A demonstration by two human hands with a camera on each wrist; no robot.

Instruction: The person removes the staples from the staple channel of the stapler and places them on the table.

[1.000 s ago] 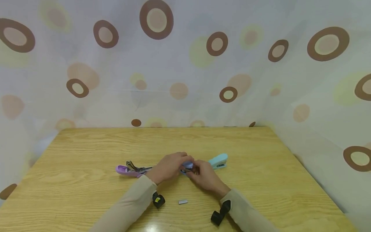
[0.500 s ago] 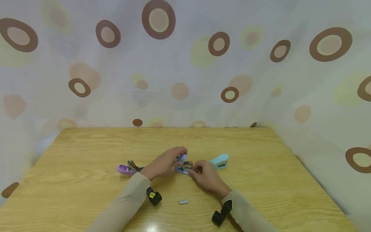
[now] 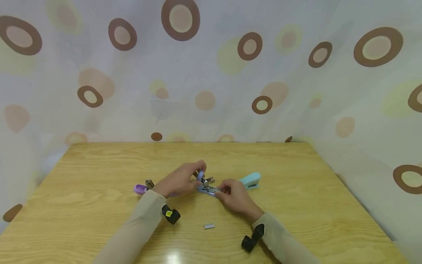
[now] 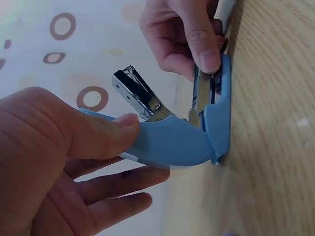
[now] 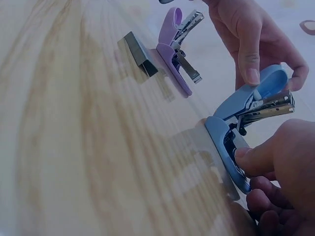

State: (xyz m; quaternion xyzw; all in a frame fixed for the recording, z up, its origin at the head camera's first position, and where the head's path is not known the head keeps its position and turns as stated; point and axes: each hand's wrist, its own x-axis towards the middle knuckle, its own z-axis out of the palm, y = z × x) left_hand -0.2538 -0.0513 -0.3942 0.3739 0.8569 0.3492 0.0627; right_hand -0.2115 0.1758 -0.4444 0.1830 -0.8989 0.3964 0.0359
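A blue stapler [image 3: 209, 190] stands opened wide on the table between the two hands. My left hand [image 3: 179, 179] pinches its raised top cover [image 4: 170, 141], thumb on the near side. The metal staple magazine [image 4: 134, 93] sticks out at an angle between cover and base. With thumb and fingers, my right hand [image 3: 238, 198] grips the front end of the stapler's base [image 5: 221, 140], which lies low against the table. In the left wrist view, the right thumb rests over the metal strip on the base.
A purple stapler [image 3: 140, 189], also opened, lies at the left, partly behind the left arm. A mint stapler [image 3: 251, 179] sits just beyond the right hand. Nearer on the wooden table [image 3: 296, 223] lies a short strip of staples [image 3: 209, 226].
My left hand has moved left and upward, swinging the blue stapler's cover up and back, so the stapler now gapes wide. My right hand stays on the base, nearly still.
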